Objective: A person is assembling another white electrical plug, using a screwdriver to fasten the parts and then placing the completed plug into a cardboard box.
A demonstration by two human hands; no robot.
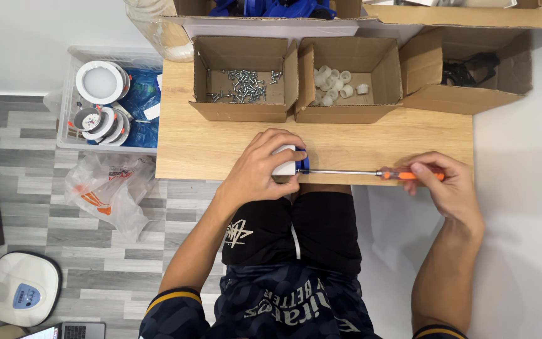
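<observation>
On the wooden table (208, 147) stand three open cardboard boxes: one with metal screws (243, 85), one with small white plastic caps (332, 83), one with black parts (470, 68). Left of the table, a clear plastic bin (70, 103) holds round white lamps (100, 81). A crumpled plastic bag (111, 188) lies on the grey floor (39, 201).
</observation>
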